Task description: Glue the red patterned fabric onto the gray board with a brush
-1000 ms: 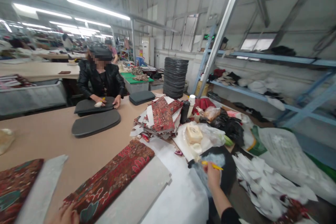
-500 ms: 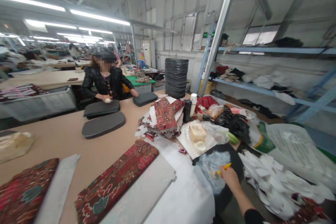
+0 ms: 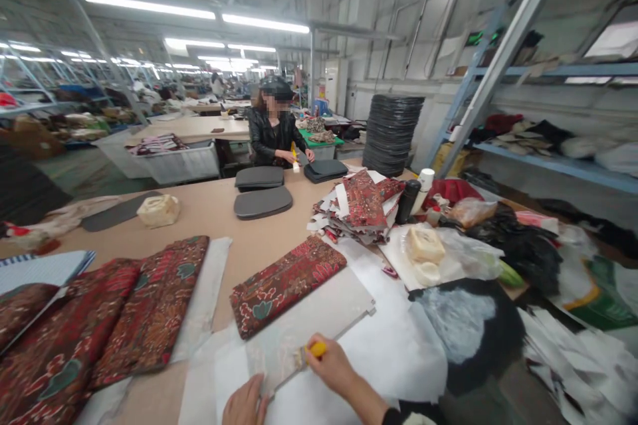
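My right hand grips a paintbrush by its yellow handle. The bristles touch the pale grey backing of a flat piece. Folded red patterned fabric lies along the far edge of this backing. Fingers outstretched, my left hand rests at the near left corner of the backing, and I see nothing held in it. White sheeting is spread underneath. To the right lies a black round sheet smeared with whitish paste.
Patterned fabric pieces lie at left. A scrap pile, a cream-coloured tub and two bottles stand beyond. Across the table a person holds a brush beside grey pads. White strips are heaped at right.
The view has swung left. My right hand has carried the brush from the pasted black sheet leftward onto the grey backing. My left hand has come into view.
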`<state>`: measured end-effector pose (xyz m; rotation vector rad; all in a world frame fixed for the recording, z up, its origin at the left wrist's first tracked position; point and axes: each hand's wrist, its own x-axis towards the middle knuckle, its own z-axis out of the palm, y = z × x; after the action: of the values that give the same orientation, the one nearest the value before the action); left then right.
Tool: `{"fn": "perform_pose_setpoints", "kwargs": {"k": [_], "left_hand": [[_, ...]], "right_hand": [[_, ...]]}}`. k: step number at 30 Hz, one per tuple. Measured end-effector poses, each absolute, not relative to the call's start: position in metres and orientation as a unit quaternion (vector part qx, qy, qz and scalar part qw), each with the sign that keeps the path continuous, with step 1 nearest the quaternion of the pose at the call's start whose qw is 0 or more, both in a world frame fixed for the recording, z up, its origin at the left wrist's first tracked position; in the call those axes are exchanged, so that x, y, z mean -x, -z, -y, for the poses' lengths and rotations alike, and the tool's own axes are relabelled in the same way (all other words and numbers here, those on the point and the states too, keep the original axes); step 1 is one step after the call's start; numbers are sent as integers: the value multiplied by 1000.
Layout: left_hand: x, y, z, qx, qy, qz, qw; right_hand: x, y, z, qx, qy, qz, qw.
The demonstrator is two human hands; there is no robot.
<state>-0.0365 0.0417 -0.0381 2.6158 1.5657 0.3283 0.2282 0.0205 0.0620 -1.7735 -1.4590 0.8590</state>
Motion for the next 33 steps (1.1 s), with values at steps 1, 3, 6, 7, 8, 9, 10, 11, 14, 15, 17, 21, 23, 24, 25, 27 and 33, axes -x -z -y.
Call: {"fn": "perform_pose_setpoints", "kwargs": {"k": [1, 3, 6, 7, 8, 9, 10, 11, 14, 15, 17, 21, 23, 24, 25, 27, 33], "left_hand": [[37, 38, -41, -857, -113, -503, 26], [38, 39, -39, -868, -131, -479, -2], [39, 40, -39, -876, -167, -451, -42], [39, 40, -41, -875, -179, -446, -51], [38, 39, -43, -873, -192, -445, -58], [37, 38, -45, -869, -203, -448, -60], [35, 36, -47, -863, -213, -454, -58], [32, 33, -49, -857, -219, -464, -51], [24, 23, -52, -838, -213, -502, 3], [22, 19, -53, -832, -204, -515, 32], [19, 12, -53, -817, -184, -538, 96], [18, -2, -54, -784, -161, -560, 213], [19, -9, -56, -763, -163, -571, 254], [19, -12, -58, -751, -167, -579, 271], [19, -14, -59, -737, -173, -587, 286], [19, -18, -63, -708, -185, -605, 313], [19, -24, -65, -693, -185, -608, 340]], "right_hand": [[-247, -62, -21, 707, -311, 545, 326], [-296, -64, -21, 774, -256, 492, 306], [-345, -73, -18, 853, -140, 422, 273], [-343, -76, -18, 856, -119, 423, 273], [-331, -78, -18, 846, -117, 438, 281], [-310, -79, -19, 825, -134, 464, 295], [-283, -79, -20, 792, -165, 497, 313], [-252, -77, -22, 756, -210, 527, 325], [-177, -72, -25, 651, -314, 607, 331], [-166, -71, -25, 630, -327, 628, 318], [-171, -72, -24, 636, -320, 645, 278], [-219, -84, -24, 768, -195, 581, 186], [-219, -89, -25, 780, -162, 579, 172], [-209, -90, -25, 764, -171, 595, 183], [-196, -89, -26, 735, -193, 617, 204], [-164, -86, -26, 668, -249, 660, 236], [-137, -86, -19, 680, -248, 680, 120]]}}
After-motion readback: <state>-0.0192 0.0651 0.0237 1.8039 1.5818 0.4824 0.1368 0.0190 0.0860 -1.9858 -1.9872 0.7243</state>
